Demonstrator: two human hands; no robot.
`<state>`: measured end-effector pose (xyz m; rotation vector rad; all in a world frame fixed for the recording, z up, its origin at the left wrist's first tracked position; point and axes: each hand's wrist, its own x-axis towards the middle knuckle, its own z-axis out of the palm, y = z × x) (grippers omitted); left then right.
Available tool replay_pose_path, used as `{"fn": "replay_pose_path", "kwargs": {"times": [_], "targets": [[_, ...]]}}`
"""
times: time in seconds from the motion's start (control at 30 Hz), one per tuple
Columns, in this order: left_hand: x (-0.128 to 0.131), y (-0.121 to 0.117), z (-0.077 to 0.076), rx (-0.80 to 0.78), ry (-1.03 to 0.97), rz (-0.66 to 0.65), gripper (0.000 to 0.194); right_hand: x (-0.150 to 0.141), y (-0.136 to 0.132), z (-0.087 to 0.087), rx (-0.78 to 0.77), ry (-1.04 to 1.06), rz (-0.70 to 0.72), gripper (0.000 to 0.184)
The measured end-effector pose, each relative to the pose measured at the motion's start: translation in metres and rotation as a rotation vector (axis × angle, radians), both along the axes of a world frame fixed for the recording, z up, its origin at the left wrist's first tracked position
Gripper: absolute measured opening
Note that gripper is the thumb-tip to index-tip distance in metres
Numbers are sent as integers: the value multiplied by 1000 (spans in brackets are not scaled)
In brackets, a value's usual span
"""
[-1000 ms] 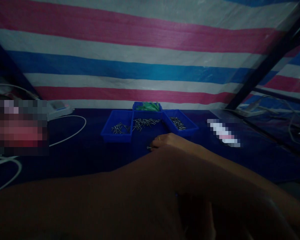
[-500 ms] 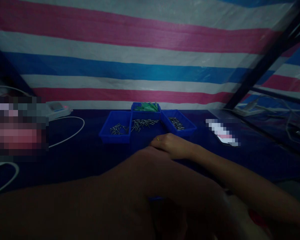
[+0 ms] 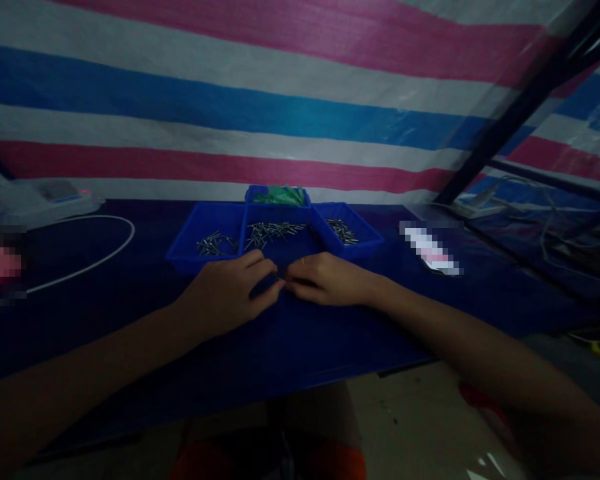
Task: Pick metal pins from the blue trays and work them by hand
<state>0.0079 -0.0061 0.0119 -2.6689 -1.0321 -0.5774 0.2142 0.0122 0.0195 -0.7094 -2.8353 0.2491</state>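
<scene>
Both of my hands rest on the dark blue table [image 3: 130, 313], fingertips meeting just in front of the blue trays. My left hand [image 3: 230, 290] has its fingers curled and pinched toward my right hand [image 3: 325, 280], which is also pinched. What sits between the fingertips is too small and dark to make out. Behind them stand three blue trays: the left tray [image 3: 187, 233], the middle tray [image 3: 275, 250] and the right tray [image 3: 367, 237], each holding several small metal pins. A smaller blue tray [image 3: 253, 193] with green pieces sits at the back.
A striped pink, white and blue tarp [image 3: 230, 113] hangs behind the table. A white cable [image 3: 105, 257] and a white device [image 3: 55, 193] lie at the left. A dark metal frame bar [image 3: 520, 107] rises at the right, with wires beyond. The table's front edge is near my body.
The view tilted down. My left arm, which filled the foreground, came down onto the table and its hand met my right hand in front of the trays.
</scene>
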Motion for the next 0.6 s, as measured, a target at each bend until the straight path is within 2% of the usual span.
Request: {"fn": "replay_pose_path", "kwargs": {"times": [0.07,0.13,0.23,0.47,0.6], "targets": [[0,3,2,-83,40,24,25,1,3,-4,-5,13,-9,14],[-2,8,4,-150,63,-12,24,4,7,-8,11,16,-104,19],[-6,13,6,-208,-33,-6,23,6,11,-9,11,1,-117,22],[2,-5,7,-201,-54,-115,24,4,3,0,36,-65,-75,19],[4,-10,4,-155,-17,-101,23,4,1,1,39,-69,-57,18]]}}
